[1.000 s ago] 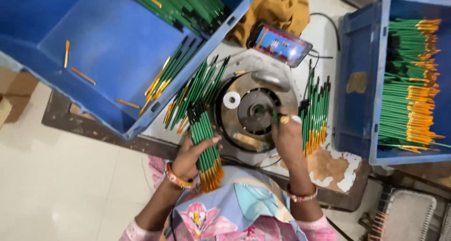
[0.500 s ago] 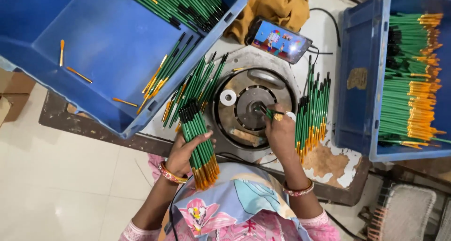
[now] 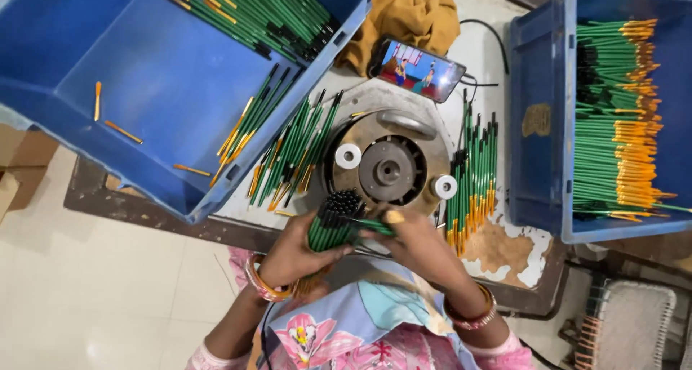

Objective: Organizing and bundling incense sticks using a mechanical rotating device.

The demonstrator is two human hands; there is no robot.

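Left hand [image 3: 292, 251]: fingers are clamping the green pencil bundle [image 3: 333, 222] at the desk's [image 3: 504, 240] near edge.
Right hand [image 3: 418, 244]: fingers are pinching one pencil from the bundle.
Risk: a loosening grip is likely spilling pencils off the desk edge.
Risk: the right hand is working just beside the round metal machine head [image 3: 389, 170].

Round machine [image 3: 389, 170] between pencil piles [image 3: 292, 150]

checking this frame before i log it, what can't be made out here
Head view only:
- Lower end of the green stick bundle: covered by the left hand.
- Right hand fingertips: tucked against the bundle, grip unclear.
- Right blue crate: cut off by the frame edge.
- Phone screen: too small.
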